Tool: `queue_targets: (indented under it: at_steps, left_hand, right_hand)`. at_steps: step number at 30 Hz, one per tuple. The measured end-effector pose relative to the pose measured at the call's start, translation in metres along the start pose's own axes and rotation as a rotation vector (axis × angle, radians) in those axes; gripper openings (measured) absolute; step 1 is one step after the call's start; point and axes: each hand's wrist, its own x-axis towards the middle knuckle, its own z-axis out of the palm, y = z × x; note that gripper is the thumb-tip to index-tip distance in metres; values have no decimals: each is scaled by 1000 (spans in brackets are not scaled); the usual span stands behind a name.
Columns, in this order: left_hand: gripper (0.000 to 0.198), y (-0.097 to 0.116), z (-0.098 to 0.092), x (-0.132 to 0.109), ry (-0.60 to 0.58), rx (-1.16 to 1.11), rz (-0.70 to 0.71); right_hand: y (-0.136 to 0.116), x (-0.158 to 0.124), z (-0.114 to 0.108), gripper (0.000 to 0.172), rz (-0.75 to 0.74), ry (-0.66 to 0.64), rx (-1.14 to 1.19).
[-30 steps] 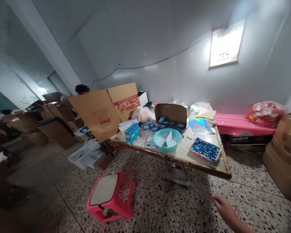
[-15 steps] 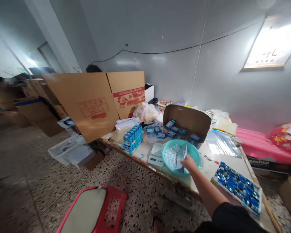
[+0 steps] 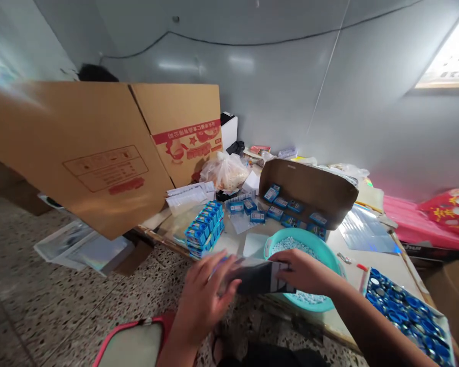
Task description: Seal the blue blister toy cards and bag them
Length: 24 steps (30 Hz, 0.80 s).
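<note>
Both my hands hold a dark flat card (image 3: 258,278) in front of me, above the near table edge. My left hand (image 3: 204,300) grips its left end with the fingers curled round it, slightly blurred. My right hand (image 3: 304,272) pinches its right end, just over a teal basin (image 3: 325,252) filled with small white pieces. A stack of blue boxes (image 3: 204,229) stands on the table left of the basin. An open cardboard box (image 3: 309,191) behind the basin has more small blue boxes in it.
A tray of blue round pieces (image 3: 409,313) lies at the table's right. Large brown cartons (image 3: 95,148) stand at the left, a plastic bag (image 3: 224,171) behind. A pink stool (image 3: 132,344) sits below me on the speckled floor. Pink crate (image 3: 413,224) at right.
The view has closed in on the table and dropped lower. My right hand lifted the card out of the basin, and my left hand came up and took its other end.
</note>
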Motion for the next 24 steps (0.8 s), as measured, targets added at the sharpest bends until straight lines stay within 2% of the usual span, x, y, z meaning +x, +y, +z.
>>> queue_targets:
  at_steps: [1, 2, 3, 5, 7, 12, 14, 16, 19, 21, 24]
  left_hand:
    - [56, 11, -7, 23, -125, 73, 162]
    - [54, 20, -15, 43, -249, 153, 279]
    - [38, 25, -23, 60, -336, 204, 351]
    - [26, 21, -40, 86, -426, 242, 417]
    - [22, 0, -55, 104, -396, 245, 478]
    - [27, -71, -76, 139, -89, 411, 799]
    - [32, -95, -82, 149, -23, 462, 884]
    - [34, -115, -89, 157, -11, 462, 916]
    - [36, -136, -99, 165, -66, 421, 905]
    - [38, -143, -101, 170, -103, 386, 896]
    - [38, -145, -92, 173, -99, 283, 834]
  right_hand:
    - [-16, 9, 5, 24, -27, -66, 22]
    - [-28, 19, 10, 23, -50, -116, 48]
    - [-39, 30, 14, 21, -66, -137, 79]
    - [-54, 50, 24, 17, -45, -57, 159]
    - [-65, 70, 38, 17, -24, 30, 256]
    - [-91, 119, 84, 21, 49, 247, 340]
    - [-100, 139, 101, 23, 47, 297, 357]
    - [-106, 157, 115, 25, 34, 309, 389]
    - [-108, 176, 129, 25, 39, 325, 462]
    - [-106, 182, 131, 25, 58, 330, 521]
    - [-100, 186, 123, 27, 85, 293, 566]
